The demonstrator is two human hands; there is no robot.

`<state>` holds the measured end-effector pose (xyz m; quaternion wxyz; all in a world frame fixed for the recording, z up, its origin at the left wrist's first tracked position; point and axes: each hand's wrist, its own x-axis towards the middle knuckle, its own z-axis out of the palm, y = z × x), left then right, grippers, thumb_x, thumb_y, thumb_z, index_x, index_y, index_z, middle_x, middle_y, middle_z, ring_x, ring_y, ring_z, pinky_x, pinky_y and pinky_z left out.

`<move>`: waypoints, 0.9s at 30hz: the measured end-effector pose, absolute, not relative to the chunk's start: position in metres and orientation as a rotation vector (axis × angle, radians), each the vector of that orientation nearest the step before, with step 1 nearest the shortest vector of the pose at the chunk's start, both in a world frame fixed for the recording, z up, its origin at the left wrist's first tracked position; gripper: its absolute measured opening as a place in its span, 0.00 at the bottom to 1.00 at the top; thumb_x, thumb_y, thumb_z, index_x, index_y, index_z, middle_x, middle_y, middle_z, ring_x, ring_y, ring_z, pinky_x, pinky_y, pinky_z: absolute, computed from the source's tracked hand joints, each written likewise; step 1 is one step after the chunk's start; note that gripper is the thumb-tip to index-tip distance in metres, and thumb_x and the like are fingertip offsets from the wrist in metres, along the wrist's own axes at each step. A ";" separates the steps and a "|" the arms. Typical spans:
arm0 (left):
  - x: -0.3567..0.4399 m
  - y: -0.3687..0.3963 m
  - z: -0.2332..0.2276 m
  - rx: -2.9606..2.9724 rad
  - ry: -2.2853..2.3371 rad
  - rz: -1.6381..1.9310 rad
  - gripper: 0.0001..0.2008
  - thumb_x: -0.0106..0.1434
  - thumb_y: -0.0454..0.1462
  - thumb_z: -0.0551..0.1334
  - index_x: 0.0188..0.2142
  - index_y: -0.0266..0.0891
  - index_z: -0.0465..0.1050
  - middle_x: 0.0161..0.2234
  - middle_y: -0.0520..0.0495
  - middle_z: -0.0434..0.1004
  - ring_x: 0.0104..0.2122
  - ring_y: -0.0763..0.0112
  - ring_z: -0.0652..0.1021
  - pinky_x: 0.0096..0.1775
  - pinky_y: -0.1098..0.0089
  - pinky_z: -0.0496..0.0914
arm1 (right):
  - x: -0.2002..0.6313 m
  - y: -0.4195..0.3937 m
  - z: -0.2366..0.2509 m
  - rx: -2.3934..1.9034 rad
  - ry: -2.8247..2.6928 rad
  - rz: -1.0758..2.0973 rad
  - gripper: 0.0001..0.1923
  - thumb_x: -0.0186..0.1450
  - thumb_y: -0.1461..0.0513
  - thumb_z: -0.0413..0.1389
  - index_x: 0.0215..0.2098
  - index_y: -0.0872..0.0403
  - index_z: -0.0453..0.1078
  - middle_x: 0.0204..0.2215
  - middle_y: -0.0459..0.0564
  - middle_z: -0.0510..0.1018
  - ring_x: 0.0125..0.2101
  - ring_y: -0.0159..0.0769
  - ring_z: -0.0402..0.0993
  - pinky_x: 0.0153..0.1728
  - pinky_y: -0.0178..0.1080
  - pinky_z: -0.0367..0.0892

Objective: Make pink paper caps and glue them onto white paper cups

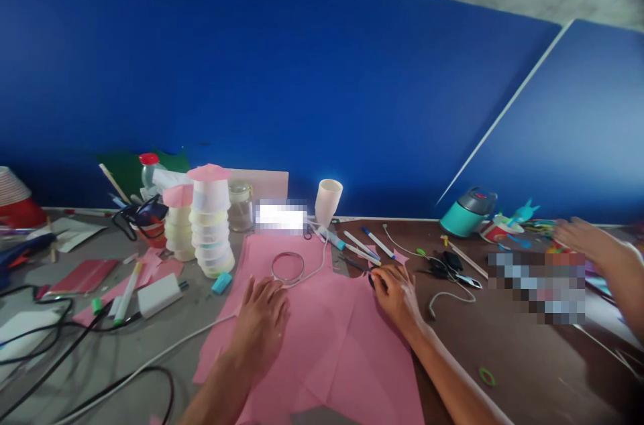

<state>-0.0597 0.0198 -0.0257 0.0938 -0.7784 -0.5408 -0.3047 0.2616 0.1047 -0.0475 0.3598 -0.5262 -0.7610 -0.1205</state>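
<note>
My left hand [262,311] lies flat on the pink paper [322,328], fingers stretched forward beside a loop of pale cable [288,269]. At the paper's right edge, my right hand [397,297] is closed around the black handle of what look like scissors [356,265], their dark blades pointing left and away from me. Several pink sheets overlap here, with angled cut edges near the bottom. Just beyond my right hand lie several markers [378,242] and small pink scraps [401,256]. A blue eraser [221,283] sits left of the paper.
Two stacks of paper cups [211,230] with pink tops stand at left, near a charger [159,295] and cables. A white cup [329,202] stands at the back. To the right are keys [451,265], a teal flask [465,214] and another person's hand [586,237].
</note>
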 end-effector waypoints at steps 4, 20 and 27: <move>-0.062 0.022 -0.025 -2.305 -1.623 -0.967 0.11 0.69 0.31 0.54 0.42 0.41 0.74 0.46 0.45 0.80 0.48 0.58 0.76 0.60 0.45 0.60 | 0.261 0.107 -0.044 -1.291 -1.982 -0.308 0.12 0.69 0.63 0.50 0.33 0.52 0.75 0.32 0.50 0.81 0.37 0.43 0.71 0.43 0.43 0.59; -0.050 0.016 -0.029 -2.421 -1.496 -1.116 0.11 0.69 0.32 0.54 0.42 0.43 0.74 0.44 0.48 0.80 0.51 0.60 0.75 0.64 0.46 0.55 | 0.261 0.129 -0.009 -1.750 -2.121 -0.093 0.14 0.68 0.67 0.51 0.44 0.53 0.77 0.43 0.54 0.80 0.46 0.44 0.72 0.49 0.42 0.62; -0.048 0.014 -0.031 -2.429 -1.487 -1.119 0.11 0.69 0.31 0.53 0.40 0.42 0.74 0.42 0.48 0.80 0.49 0.61 0.75 0.64 0.46 0.55 | 0.236 0.167 -0.009 -1.852 -2.091 0.062 0.07 0.62 0.66 0.58 0.34 0.54 0.79 0.40 0.57 0.80 0.47 0.49 0.71 0.49 0.45 0.61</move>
